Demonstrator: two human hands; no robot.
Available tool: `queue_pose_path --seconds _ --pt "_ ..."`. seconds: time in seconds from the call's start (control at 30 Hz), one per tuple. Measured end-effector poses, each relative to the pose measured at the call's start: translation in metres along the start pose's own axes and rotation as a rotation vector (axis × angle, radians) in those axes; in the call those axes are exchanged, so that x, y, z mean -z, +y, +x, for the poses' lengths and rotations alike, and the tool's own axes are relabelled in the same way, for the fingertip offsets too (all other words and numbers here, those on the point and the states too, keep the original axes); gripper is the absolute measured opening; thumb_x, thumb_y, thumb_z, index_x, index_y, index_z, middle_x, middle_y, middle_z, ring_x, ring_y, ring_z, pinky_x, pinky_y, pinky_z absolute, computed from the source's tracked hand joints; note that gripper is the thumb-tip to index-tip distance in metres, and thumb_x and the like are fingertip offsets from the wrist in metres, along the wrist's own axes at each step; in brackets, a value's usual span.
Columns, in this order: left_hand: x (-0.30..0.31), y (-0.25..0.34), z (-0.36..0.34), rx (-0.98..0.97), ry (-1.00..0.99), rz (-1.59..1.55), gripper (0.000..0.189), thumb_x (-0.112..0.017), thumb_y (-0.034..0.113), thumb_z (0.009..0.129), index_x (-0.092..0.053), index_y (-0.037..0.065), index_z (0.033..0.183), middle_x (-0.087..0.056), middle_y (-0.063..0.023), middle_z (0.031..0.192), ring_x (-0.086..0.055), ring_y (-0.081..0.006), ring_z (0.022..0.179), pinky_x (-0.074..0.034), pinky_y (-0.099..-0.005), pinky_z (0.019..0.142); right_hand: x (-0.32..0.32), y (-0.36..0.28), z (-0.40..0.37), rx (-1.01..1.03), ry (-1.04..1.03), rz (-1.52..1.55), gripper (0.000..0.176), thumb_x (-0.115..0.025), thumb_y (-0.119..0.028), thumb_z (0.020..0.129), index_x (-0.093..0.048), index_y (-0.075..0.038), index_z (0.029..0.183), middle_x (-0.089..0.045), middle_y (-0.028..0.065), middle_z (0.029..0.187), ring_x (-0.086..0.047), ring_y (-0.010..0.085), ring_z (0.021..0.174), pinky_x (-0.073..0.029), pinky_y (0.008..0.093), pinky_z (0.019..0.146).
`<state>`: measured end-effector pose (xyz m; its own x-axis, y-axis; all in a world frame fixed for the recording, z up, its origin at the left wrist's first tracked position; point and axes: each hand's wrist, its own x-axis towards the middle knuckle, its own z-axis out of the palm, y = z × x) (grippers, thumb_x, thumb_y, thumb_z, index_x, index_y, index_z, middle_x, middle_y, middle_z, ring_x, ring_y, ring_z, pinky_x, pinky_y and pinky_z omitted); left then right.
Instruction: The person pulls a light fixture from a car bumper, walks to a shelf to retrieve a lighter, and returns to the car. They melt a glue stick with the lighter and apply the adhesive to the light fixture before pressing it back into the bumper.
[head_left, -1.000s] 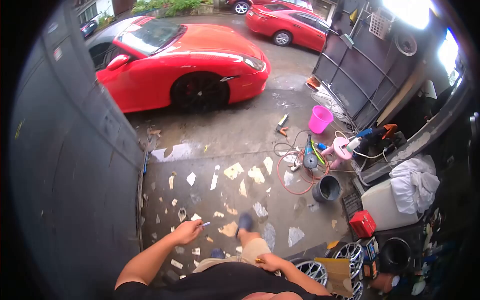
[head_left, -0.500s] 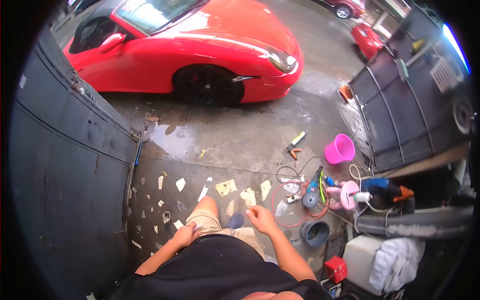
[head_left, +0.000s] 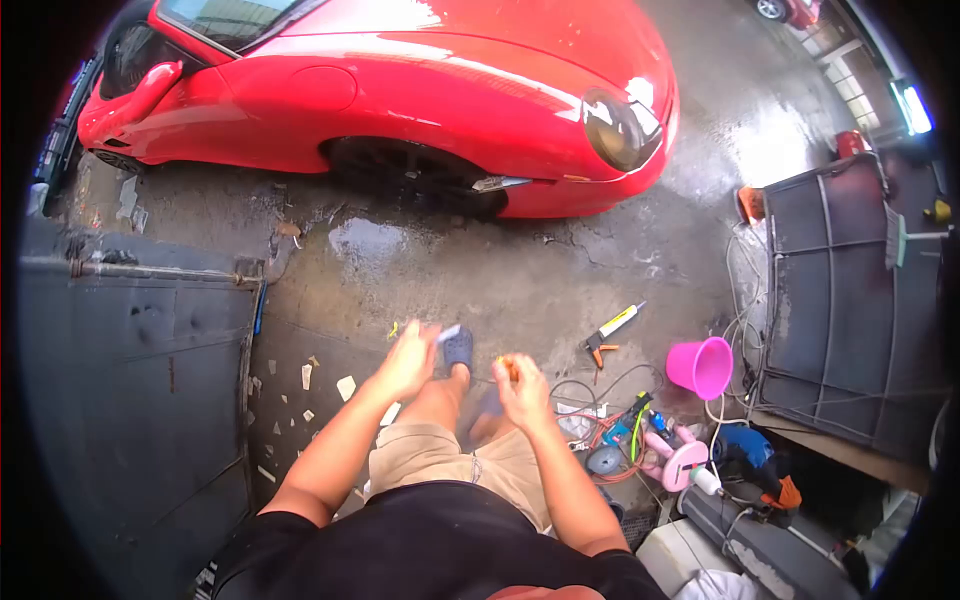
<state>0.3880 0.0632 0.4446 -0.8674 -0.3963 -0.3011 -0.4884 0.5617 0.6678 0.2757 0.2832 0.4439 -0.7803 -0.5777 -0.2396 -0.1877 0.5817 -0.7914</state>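
Observation:
My left hand (head_left: 410, 362) is out in front of my knee, closed around a small white pen-like object (head_left: 448, 333) whose tip sticks out to the right. My right hand (head_left: 522, 390) is beside it, pinching a small orange item (head_left: 509, 368) between the fingers. Both hands hover above my beige shorts and a blue shoe (head_left: 458, 349) stepping forward on the wet concrete. A red sports car (head_left: 400, 90) stands close ahead, its front wheel (head_left: 410, 172) just beyond my foot.
A dark metal gate leaf (head_left: 130, 380) stands at my left, another (head_left: 850, 300) at the right. On the ground to the right lie a caulking gun (head_left: 612, 330), a pink bucket (head_left: 700, 367), tangled cables and tools (head_left: 630, 440). Paper scraps (head_left: 310, 385) litter the floor.
I have walked forward toward the red car, which now fills the top of the view. Both hands have risen from my hips to in front of me, still holding their small items.

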Motion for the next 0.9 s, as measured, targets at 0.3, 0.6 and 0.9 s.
queue_pose_path --seconds 0.3,0.6,0.9 --pt "0.008 0.029 0.281 -0.049 0.414 -0.165 0.017 -0.075 0.003 0.087 -0.068 0.001 0.102 -0.066 -0.0114 0.091 -0.068 -0.0249 0.077 -0.055 -0.0356 0.066 -0.001 0.077 0.288 0.119 0.066 -0.004 0.034 -0.076 -0.034 0.091 -0.07 -0.001 0.089 -0.069 0.0164 0.081 -0.068 0.0343 0.07 -0.054 0.041 0.066" --pt "-0.107 -0.121 0.447 -0.508 0.932 0.016 0.024 -0.08 -0.002 0.078 -0.071 0.002 0.1 -0.067 -0.0128 0.091 -0.067 -0.0222 0.07 -0.056 -0.0329 0.056 -0.089 0.189 0.459 0.384 0.052 0.201 0.023 -0.077 -0.015 0.088 -0.066 0.005 0.094 -0.065 0.0135 0.08 -0.067 0.0222 0.063 -0.053 0.0314 0.059" --pt "-0.127 -0.123 0.375 -0.178 0.945 0.087 0.023 -0.076 -0.002 0.066 -0.07 0.003 0.087 -0.064 -0.0094 0.081 -0.065 -0.0219 0.064 -0.054 -0.032 0.055 -0.135 0.206 0.491 0.722 -0.211 0.377 0.024 -0.077 -0.012 0.088 -0.069 0.007 0.1 -0.065 0.0109 0.08 -0.062 0.0175 0.065 -0.051 0.0274 0.06"
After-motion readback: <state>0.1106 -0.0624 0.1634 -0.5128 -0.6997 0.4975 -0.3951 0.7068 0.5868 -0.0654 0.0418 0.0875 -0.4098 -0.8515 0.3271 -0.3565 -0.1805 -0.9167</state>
